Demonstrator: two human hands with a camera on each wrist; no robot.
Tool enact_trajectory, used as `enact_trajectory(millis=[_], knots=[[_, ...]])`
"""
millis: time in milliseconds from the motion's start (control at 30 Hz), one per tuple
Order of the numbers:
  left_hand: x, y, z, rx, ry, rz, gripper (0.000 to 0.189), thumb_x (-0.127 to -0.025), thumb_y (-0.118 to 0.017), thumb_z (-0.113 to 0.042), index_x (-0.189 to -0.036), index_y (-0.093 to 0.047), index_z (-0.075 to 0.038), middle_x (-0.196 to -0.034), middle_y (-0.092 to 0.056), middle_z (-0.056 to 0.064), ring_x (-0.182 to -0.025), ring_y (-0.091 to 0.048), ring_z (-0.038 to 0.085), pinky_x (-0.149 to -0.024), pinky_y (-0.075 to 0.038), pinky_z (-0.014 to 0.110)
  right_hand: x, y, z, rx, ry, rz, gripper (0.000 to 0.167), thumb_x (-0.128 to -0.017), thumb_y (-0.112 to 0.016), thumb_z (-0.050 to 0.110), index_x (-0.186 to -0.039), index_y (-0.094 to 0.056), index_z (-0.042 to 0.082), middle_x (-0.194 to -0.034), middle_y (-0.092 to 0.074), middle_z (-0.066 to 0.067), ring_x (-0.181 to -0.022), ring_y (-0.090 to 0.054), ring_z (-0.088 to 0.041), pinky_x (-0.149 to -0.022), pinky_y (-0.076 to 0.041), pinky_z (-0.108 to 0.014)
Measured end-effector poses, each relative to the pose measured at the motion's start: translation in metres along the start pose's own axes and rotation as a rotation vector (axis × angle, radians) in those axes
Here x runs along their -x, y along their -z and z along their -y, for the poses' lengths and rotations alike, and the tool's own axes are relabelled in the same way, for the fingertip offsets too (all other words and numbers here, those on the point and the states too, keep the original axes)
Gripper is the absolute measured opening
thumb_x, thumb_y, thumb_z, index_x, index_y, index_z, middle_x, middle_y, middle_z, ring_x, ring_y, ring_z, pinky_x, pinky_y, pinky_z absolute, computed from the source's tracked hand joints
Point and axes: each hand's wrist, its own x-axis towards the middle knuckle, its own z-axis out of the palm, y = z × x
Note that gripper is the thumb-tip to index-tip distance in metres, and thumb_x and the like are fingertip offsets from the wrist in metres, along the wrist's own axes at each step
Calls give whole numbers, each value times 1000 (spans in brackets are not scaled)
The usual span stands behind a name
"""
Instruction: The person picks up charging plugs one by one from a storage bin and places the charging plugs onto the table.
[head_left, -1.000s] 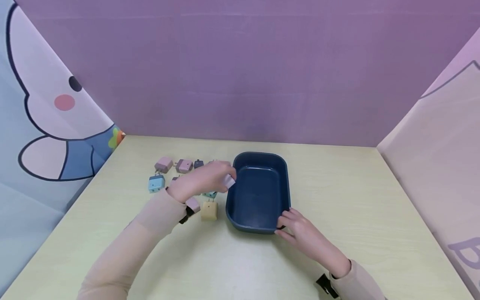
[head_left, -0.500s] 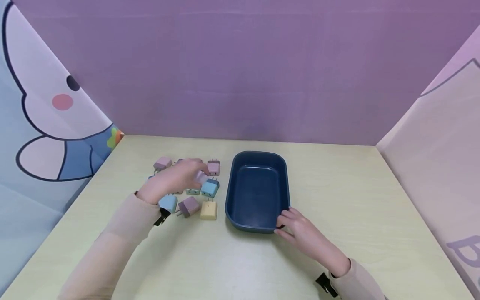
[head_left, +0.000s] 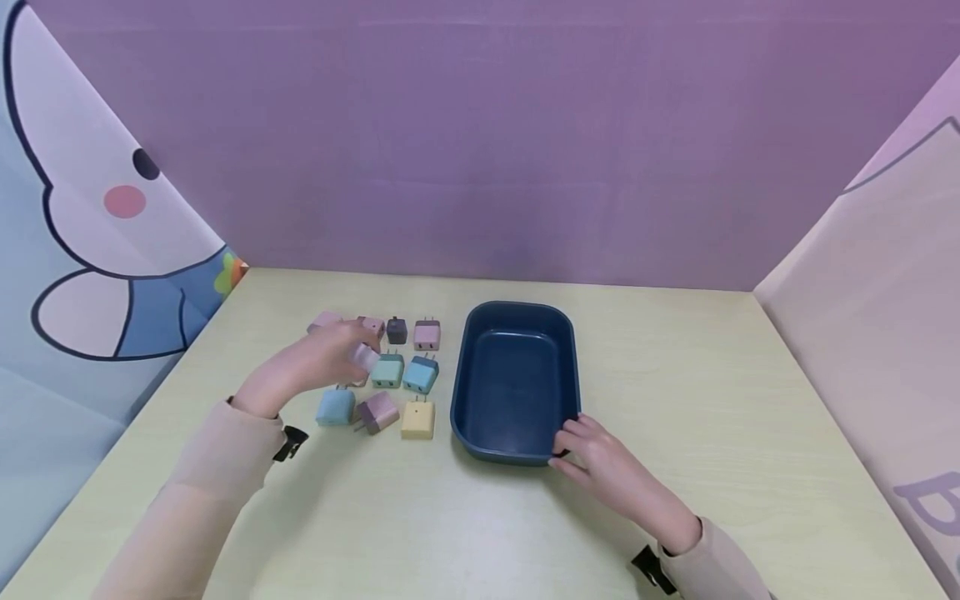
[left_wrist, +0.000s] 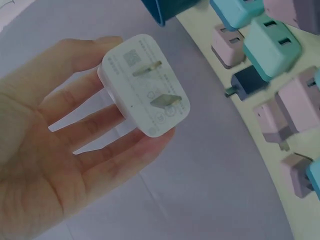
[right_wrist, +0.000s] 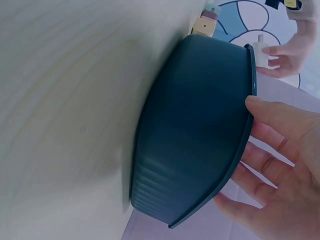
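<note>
My left hand holds a white charger plug above the left group of chargers. In the left wrist view, thumb and fingers grip its sides, with its two flat prongs facing the camera. On the table below lie several charger plugs, among them a mint one, a blue one, a yellow one and a dark one. The left hand hides part of this group. My right hand pinches the near right corner of a dark blue bin, its thumb at the rim.
The bin stands on the pale wooden table, just right of the chargers. A purple backdrop rises behind the table. Printed cloth panels flank it, the left one bearing a cartoon figure.
My left hand has moved left from the bin's left rim to over the chargers, still holding the white charger. The right hand and the bin stay in place.
</note>
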Motion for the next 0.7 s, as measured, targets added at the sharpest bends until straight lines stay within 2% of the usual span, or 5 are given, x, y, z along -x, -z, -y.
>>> enact_trajectory(millis=[233, 367, 467, 567, 700], knots=[[7, -2, 14, 24, -2, -34, 30, -65, -68, 4, -95, -65, -1, -92, -58, 12, -82, -50, 25, -66, -48, 35, 0, 0, -1, -2, -5, 9, 11, -74, -69, 11, -73, -58, 12, -75, -53, 6, -74, -53, -8, -84, -42, -38], [11, -4, 20, 38, 18, -50, 29, -65, -72, 2, -92, -65, -1, -89, -53, 11, -78, -52, 23, -64, -50, 34, 0, 0, 0, -19, -21, 18, 10, -75, -68, 11, -74, -58, 13, -75, -52, 7, -73, -48, -8, -73, -44, -29], [13, -5, 25, 43, 32, -51, 30, -65, -73, 1, -94, -64, 1, -93, -53, 14, -77, -54, 23, -63, -50, 33, 0, 0, 0, -31, -32, 23, 10, -76, -67, 11, -74, -58, 14, -75, -51, 8, -73, -42, -7, -63, -42, -24], [15, -6, 29, 52, 41, -37, 30, -66, -71, 2, -95, -63, 4, -103, -54, 22, -78, -55, 24, -61, -50, 32, 1, 0, 0, -31, -32, 24, 10, -76, -67, 11, -74, -58, 14, -75, -51, 8, -73, -42, -7, -64, -42, -24], [18, -7, 36, 60, 67, -23, 32, -68, -69, 4, -98, -60, 7, -104, -56, 26, -76, -55, 26, -60, -50, 33, 0, 0, 0, -27, -34, 29, 10, -76, -67, 12, -74, -58, 14, -76, -51, 8, -73, -46, -8, -68, -43, -27]])
